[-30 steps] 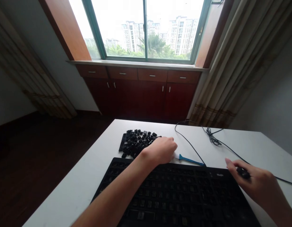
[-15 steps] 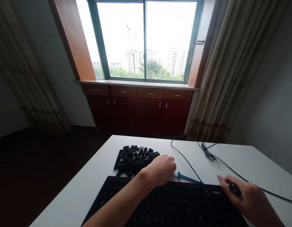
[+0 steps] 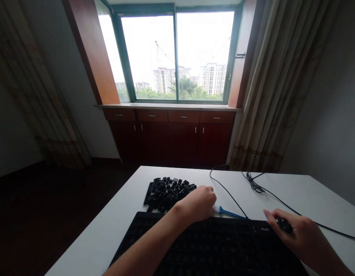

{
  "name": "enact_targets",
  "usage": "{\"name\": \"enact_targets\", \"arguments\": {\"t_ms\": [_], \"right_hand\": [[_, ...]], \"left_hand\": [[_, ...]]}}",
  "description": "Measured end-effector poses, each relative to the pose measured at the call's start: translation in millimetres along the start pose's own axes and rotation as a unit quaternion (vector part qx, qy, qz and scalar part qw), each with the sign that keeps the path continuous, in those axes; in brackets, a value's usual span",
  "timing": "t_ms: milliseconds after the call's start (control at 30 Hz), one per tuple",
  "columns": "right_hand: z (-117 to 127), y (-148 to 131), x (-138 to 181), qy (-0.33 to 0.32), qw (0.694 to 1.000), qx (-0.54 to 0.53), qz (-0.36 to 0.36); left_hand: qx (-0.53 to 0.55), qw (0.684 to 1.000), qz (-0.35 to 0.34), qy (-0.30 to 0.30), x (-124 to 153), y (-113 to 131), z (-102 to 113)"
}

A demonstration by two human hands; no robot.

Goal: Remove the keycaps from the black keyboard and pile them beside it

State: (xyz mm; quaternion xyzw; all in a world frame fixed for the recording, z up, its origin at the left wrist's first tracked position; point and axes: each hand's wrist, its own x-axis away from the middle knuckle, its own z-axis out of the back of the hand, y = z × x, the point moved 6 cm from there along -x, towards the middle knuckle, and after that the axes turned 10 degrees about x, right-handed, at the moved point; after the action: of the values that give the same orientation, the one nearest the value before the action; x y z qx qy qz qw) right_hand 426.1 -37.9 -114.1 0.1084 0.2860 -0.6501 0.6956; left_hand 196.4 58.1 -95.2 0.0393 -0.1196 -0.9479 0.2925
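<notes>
A black keyboard with bare key sockets lies along the near side of the white table. My left hand is closed above its back edge, fingertips turned away, so what it may hold is hidden. Close to these fingers are a heap of loose black keycaps and a blue brush with pale bristles. At the keyboard's back right corner, my right hand is wrapped round a dark, rounded handle-like object; the rest of it is covered by the hand.
A black cable runs from the keyboard's back edge, with a tied bundle farther right on the white table. Beyond the table stand a low reddish-brown cabinet, a window and curtains.
The view has tilted up slightly, so the window and cabinet sit lower in it. Both hands keep nearly the same places and stay closed; the brush and keycaps show no clear movement.
</notes>
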Motion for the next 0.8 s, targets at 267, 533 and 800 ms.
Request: {"name": "enact_targets", "arguments": {"t_ms": [267,533,800], "right_hand": [[8.6,-5.9,-4.4,0.005,0.999,-0.009,0.032],[3.3,-17.8,-1.6,-0.052,0.996,0.009,0.078],[4.8,-67.3,13.2,-0.141,0.977,-0.072,0.142]], "left_hand": [[0.062,0.997,-0.003,0.051,4.7,2.6,16.5],[0.192,0.972,-0.043,0.127,26.9,41.3,18.8],[0.209,0.965,-0.093,0.126,63.4,66.5,-19.0]]}}
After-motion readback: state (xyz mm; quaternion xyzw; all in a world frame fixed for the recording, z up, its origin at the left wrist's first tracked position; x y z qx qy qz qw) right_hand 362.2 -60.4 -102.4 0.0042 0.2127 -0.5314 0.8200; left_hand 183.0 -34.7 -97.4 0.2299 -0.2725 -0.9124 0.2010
